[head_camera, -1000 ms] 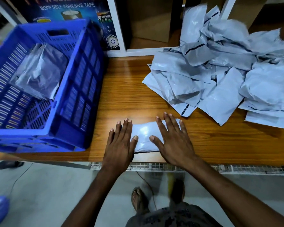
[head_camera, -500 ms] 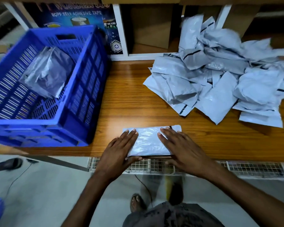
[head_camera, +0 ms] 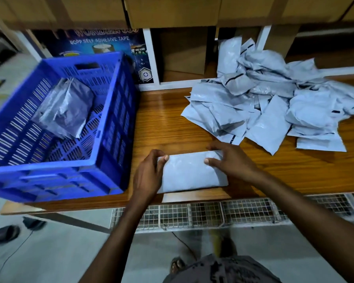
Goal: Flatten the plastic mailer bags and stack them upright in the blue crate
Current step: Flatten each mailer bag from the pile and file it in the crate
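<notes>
The left hand (head_camera: 149, 174) and right hand (head_camera: 231, 162), pressing flat before, now grip the mailer (head_camera: 190, 173) by its ends; flattening seems done, with the crate (head_camera: 114, 119) just left of the grip.

Grey mailer bag (head_camera: 189, 173) flat at table edge (loose pile (head_camera: 274, 103) behind), beside blue crate (head_camera: 110, 123).

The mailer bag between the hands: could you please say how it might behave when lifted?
The mailer bag has glossy, creased film, so probably slippery and floppy. It likely sags unless the left hand and right hand hold both ends.
</notes>
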Tool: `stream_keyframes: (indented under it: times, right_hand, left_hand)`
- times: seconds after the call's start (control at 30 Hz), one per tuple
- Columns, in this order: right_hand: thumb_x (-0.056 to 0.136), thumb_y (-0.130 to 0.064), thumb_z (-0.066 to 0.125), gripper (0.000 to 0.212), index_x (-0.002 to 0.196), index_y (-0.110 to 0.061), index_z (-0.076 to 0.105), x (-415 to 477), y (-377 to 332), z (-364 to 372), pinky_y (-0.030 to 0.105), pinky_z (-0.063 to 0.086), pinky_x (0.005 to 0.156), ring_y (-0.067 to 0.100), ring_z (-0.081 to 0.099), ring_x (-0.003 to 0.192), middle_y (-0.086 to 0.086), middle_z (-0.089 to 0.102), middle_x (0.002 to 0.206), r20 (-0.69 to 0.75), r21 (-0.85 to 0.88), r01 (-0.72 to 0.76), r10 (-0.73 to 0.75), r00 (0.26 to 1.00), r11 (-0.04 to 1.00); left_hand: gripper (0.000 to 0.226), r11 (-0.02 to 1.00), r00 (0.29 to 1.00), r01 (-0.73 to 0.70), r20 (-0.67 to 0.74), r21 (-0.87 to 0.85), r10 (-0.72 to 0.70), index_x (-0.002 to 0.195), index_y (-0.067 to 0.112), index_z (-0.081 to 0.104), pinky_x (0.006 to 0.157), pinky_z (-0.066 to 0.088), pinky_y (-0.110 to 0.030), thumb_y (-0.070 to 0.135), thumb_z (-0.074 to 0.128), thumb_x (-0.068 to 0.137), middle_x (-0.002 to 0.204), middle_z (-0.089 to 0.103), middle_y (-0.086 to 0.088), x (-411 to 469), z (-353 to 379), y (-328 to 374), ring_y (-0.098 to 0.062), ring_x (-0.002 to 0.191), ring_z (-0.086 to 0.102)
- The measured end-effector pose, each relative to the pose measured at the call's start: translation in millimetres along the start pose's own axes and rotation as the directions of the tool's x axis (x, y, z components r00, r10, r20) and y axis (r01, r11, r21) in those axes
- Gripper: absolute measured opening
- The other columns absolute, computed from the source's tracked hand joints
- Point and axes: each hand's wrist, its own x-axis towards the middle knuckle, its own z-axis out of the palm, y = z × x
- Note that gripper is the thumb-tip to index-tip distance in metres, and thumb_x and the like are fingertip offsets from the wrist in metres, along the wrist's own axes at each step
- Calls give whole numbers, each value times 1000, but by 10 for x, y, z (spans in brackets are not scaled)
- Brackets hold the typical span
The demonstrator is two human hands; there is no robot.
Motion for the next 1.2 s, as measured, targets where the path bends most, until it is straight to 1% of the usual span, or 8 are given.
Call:
stream_keyframes:
  times: [0.1,0.23,0.4,0.5,0.73,0.93,1.1,1.2]
  right_hand:
    - [101,-41,58,52,149,-27,46,-65,-49,294,41,25,120,22,32,148,1,38,160,-85,-340,62,-96,992,938]
    - [109,-45,23,56,159,-20,29,-223,-256,817,46,5,126,21,6,157,4,15,169,55,-488,148,-140,989,860]
    - [109,-46,17,60,162,-18,19,-155,-55,991,50,8,125,23,3,157,7,10,170,51,-533,172,-171,984,828]
    - [107,-51,14,63,162,-22,13,-91,-51,920,45,1,125,20,2,157,3,5,170,101,-516,190,-161,982,835]
    - [102,-70,16,73,162,-33,-6,-90,81,795,33,-12,123,11,-19,154,-3,-16,169,124,-456,178,-136,983,872]
    - [98,-76,8,82,160,-29,-16,-139,203,640,47,-8,125,12,-24,152,-2,-21,167,150,-515,142,-74,986,845]
    - [97,-72,-7,79,160,-25,-14,-245,266,492,55,-9,123,20,-24,153,3,-22,167,33,-577,-59,96,995,815]
    - [99,-71,-2,79,161,-24,-12,-393,133,490,54,-6,124,21,-25,153,6,-24,166,71,-559,69,-36,997,826]
  left_hand:
    - [44,972,996,-79,-21,222,86,149,20,45,106,39,-42,33,50,107,151,49,-6,-58,209,30,-25,138,44]
    - [52,891,972,-228,140,393,187,155,11,42,119,33,-45,32,30,110,163,38,-6,-296,419,129,-25,153,30]
    - [54,849,961,-268,184,455,205,158,4,33,125,25,-47,28,27,111,168,25,-11,-301,533,-5,-27,157,20]
    - [54,847,958,-280,193,451,214,158,2,33,121,31,-51,27,27,110,168,26,-13,-255,510,15,-29,157,20]
    - [57,822,962,-254,225,510,157,162,8,24,126,20,-45,34,19,112,171,16,-7,-297,488,19,-25,158,13]
    - [60,834,955,-241,275,497,111,165,16,14,128,8,-40,44,15,112,172,8,1,-336,386,-40,-18,159,2]
    - [63,849,967,-152,252,505,23,165,22,7,128,11,-43,52,13,110,172,-2,6,-469,138,-209,-15,159,-4]
    - [62,840,960,-251,236,481,152,164,17,17,127,10,-41,48,19,111,173,7,-1,-546,34,-136,-20,159,2]
